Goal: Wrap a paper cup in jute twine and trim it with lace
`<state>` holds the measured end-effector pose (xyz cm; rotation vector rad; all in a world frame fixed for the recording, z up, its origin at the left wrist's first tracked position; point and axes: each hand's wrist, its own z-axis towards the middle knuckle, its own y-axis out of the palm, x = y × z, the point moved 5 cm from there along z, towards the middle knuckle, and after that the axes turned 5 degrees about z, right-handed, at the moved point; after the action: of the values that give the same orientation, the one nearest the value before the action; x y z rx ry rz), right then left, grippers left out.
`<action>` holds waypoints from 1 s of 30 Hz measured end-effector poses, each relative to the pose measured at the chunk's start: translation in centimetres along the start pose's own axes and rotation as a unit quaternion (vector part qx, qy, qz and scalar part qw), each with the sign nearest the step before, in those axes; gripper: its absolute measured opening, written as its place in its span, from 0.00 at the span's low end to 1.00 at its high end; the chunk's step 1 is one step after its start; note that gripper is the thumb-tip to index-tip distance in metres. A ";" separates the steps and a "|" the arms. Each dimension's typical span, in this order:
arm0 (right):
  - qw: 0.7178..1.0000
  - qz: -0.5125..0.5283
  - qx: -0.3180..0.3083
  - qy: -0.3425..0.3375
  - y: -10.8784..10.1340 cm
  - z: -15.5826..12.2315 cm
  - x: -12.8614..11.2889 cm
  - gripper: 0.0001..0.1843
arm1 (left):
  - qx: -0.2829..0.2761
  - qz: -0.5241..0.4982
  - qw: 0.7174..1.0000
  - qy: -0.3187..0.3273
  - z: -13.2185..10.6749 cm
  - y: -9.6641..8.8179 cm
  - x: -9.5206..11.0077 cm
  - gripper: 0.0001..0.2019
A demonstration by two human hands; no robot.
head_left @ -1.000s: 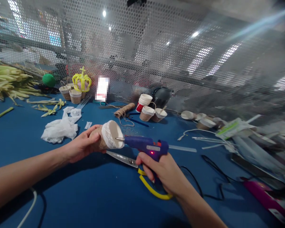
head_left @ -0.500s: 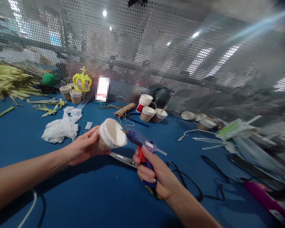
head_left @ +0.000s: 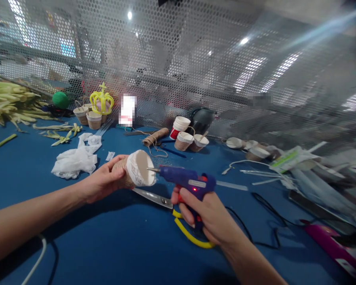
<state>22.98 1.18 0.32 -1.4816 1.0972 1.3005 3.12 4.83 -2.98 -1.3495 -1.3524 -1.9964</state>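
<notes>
Blue desk [head_left: 106,241] | yellow-handled scissors [head_left: 164,202] lie on it | glue gun [head_left: 180,177] — fingers of right hand [head_left: 203,208] curl round its grip | lace-banded cup [head_left: 134,171] — tilts above the desk, fingers of left hand [head_left: 112,180] clasp its side | nozzle [head_left: 153,170] at its mouth

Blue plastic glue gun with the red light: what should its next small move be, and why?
Perhaps the right hand should ease the blue plastic glue gun slightly toward the round, brown, lace-trimmed cup: the left hand holds it tilted, open end facing the metal nozzle. Whether they touch is unclear.
</notes>
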 end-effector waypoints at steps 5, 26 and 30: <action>0.994 -0.076 0.055 -0.059 -1.2 -0.7 -1.6 0.14 | 0.006 -0.011 1.000 0.010 -0.1 0.0 0.1 0.20; 0.951 -0.274 0.093 -0.110 -1.7 -1.2 -0.9 0.09 | 0.076 0.063 0.993 0.065 -0.2 -0.3 0.8 0.22; 0.951 -0.272 0.096 -0.108 -1.7 -1.2 -0.8 0.08 | 0.074 0.065 0.993 0.070 -0.2 -0.2 1.0 0.23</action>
<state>24.89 0.46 1.30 -1.3304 0.5900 0.9087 2.38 4.93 -2.28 -1.1782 -1.2871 -1.8300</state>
